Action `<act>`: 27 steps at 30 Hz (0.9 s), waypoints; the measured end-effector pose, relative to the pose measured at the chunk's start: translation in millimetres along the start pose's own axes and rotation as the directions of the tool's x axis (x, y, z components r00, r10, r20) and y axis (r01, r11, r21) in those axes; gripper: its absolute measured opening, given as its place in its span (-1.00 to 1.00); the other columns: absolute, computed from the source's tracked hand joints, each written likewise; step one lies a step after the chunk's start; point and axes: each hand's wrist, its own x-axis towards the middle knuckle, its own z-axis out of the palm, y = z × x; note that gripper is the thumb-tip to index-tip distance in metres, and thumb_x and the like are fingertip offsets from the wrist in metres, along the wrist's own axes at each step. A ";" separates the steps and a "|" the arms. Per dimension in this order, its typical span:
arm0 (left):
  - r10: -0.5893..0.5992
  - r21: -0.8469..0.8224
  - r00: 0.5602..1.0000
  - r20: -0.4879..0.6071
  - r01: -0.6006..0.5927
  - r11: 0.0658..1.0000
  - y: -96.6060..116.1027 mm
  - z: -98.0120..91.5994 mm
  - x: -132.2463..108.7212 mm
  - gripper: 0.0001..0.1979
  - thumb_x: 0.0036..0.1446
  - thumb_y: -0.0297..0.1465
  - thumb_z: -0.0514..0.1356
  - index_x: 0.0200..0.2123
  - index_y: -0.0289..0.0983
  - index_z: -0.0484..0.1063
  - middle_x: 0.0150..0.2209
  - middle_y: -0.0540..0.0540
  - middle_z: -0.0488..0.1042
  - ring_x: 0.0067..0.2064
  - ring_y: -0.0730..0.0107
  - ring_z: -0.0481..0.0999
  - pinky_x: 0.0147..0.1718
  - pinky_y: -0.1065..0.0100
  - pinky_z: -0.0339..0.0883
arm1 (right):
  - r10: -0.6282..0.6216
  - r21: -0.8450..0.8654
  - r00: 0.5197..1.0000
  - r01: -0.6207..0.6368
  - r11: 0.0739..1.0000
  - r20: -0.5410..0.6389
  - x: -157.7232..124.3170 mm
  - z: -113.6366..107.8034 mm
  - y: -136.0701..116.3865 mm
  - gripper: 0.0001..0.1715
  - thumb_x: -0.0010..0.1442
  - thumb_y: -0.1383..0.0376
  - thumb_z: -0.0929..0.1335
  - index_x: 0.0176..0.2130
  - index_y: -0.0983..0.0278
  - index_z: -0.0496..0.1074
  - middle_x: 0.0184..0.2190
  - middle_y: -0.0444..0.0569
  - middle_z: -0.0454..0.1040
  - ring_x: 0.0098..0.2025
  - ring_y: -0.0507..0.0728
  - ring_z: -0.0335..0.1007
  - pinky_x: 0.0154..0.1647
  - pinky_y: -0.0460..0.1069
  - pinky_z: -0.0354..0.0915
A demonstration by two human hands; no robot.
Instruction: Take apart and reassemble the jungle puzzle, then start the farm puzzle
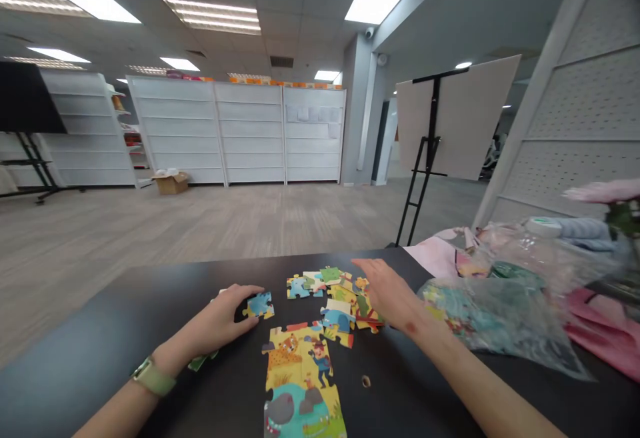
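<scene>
An assembled block of jigsaw puzzle pieces lies toward the near edge of the black desk; loose cardboard pieces remain unjoined beyond it. The left hand, fingers curved, meets a blue-printed piece; its grip cannot be determined. The right hand, open and empty, extends above the loose pieces. A crumpled clear plastic bag lies toward the right.

White shelving units stand far off — a cardboard box at their base.
</scene>
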 end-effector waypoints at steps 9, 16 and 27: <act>0.041 0.032 0.996 -0.073 -0.039 0.999 -13.4 13.2 3.9 -0.57 0.24 -0.19 0.20 0.14 -0.17 0.49 0.27 -0.21 0.42 0.27 -0.07 0.41 0.26 -0.04 0.28 | -0.190 0.204 0.939 0.134 0.970 0.287 -12.9 3.4 -2.3 -0.54 0.03 0.20 0.56 -0.04 0.18 0.59 0.08 0.06 0.54 0.18 0.35 0.41 0.28 0.24 0.23; 0.100 0.054 0.994 -0.051 -0.097 0.994 -10.3 16.9 4.0 -0.64 0.30 -0.25 0.13 0.10 -0.14 0.51 0.25 -0.19 0.43 0.27 -0.04 0.40 0.26 -0.08 0.29 | -0.165 0.216 0.947 0.106 0.971 0.276 -11.3 -6.7 3.4 -0.47 0.02 0.21 0.53 0.02 0.17 0.52 -0.03 -0.02 0.56 0.01 0.25 0.49 0.08 0.07 0.36; 0.113 0.075 0.993 -0.026 -0.111 0.991 -8.2 17.5 4.7 -0.64 0.32 -0.28 0.09 0.12 -0.08 0.50 0.26 -0.15 0.41 0.28 0.01 0.40 0.26 -0.06 0.31 | 0.113 0.052 0.976 -0.124 0.991 0.188 1.4 7.2 28.7 -0.44 0.23 0.50 0.21 0.18 0.39 0.42 0.11 0.23 0.48 0.15 0.30 0.37 0.23 0.14 0.19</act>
